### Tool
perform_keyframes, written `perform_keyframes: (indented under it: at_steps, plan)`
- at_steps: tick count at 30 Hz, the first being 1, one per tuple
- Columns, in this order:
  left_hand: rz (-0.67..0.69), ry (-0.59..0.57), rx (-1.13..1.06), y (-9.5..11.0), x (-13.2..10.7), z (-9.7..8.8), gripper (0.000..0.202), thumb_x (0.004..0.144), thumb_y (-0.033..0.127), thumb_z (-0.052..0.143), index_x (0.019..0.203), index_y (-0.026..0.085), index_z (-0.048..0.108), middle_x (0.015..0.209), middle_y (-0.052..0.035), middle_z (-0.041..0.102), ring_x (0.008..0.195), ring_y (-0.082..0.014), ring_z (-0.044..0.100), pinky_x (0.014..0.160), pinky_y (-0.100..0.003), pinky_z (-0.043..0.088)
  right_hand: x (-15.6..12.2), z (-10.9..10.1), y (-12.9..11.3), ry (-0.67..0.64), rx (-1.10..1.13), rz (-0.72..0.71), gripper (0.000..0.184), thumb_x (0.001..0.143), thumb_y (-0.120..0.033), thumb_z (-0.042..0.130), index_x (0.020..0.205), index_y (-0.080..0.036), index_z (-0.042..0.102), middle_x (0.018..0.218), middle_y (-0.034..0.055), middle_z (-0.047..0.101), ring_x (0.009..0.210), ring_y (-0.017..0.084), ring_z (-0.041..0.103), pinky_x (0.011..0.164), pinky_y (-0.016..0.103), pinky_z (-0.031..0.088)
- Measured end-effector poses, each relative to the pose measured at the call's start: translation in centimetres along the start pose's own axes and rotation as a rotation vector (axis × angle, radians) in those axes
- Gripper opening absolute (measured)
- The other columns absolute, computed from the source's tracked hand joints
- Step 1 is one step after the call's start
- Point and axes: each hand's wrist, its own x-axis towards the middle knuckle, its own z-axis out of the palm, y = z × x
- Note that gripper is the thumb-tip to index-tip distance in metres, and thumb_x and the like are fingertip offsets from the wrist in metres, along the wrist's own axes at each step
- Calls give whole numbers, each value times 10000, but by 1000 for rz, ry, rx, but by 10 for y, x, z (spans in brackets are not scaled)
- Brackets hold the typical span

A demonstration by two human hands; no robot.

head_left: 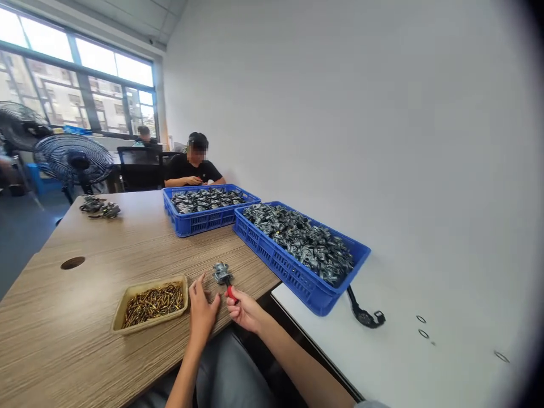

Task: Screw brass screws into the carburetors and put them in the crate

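Note:
My right hand [243, 307] is closed around the red handle of a small tool [230, 291] whose tip meets a small grey metal part [221, 272] lying on the wooden table [85, 340]. My left hand [201, 309] rests just left of it, fingers spread and pointing up over the table edge, holding nothing. A tan tray [149, 305] filled with brass-coloured screws sits to the left of my left hand.
Two blue crates [293, 277] [199, 222] full of grey metal parts stand to the right and behind. A small pile of parts [100, 207] lies at the far left. A person in black sits at the table's far end. Fans [72, 161] stand on the left.

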Motion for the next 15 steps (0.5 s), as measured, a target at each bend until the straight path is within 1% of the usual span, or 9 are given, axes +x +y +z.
perform_keyframes:
  at_steps: [2, 5, 7, 11, 13, 15]
  plan:
    - [-17, -18, 5, -2, 2, 0, 618, 843, 334, 597, 1420, 174, 449, 1226, -115, 502, 779, -183, 642, 832, -459, 588, 1, 1, -4, -14, 24, -40, 218, 1015, -347, 577, 903, -159, 577, 641, -64, 443, 444, 20, 277, 431, 105, 247]
    - [-17, -64, 15, -5, 5, -1, 531, 844, 383, 573, 1327, 169, 523, 1157, -96, 566, 751, -189, 645, 811, -445, 576, -4, 3, -17, -35, 44, -129, 190, 1013, -335, 578, 919, -170, 582, 647, -66, 441, 451, 28, 266, 431, 115, 234]
    - [-23, -119, 22, -6, 7, -2, 501, 842, 425, 559, 1275, 173, 556, 1144, -92, 611, 747, -195, 650, 816, -442, 564, -13, 4, -33, -46, 44, -203, 173, 992, -335, 615, 939, -172, 594, 661, -65, 447, 458, 30, 260, 431, 123, 233]
    - [-64, -225, 35, -6, 9, -5, 544, 838, 526, 533, 1252, 176, 571, 1190, -107, 652, 752, -203, 658, 813, -422, 548, -46, 1, -79, -25, 25, -379, 210, 922, -355, 714, 972, -172, 622, 677, -62, 447, 474, 35, 263, 427, 136, 242]
    - [-62, -256, 36, -6, 8, -6, 545, 842, 553, 515, 1240, 184, 574, 1213, -110, 655, 763, -205, 661, 808, -410, 540, -69, -5, -104, 21, 15, -472, 222, 900, -355, 738, 978, -181, 623, 683, -62, 450, 475, 38, 260, 421, 139, 250]
    - [-55, -274, 37, -5, 7, -7, 534, 844, 561, 506, 1222, 191, 578, 1218, -107, 661, 776, -209, 666, 805, -399, 533, -94, -16, -129, 92, 5, -561, 238, 891, -372, 745, 971, -186, 619, 691, -58, 464, 474, 42, 274, 410, 141, 259]
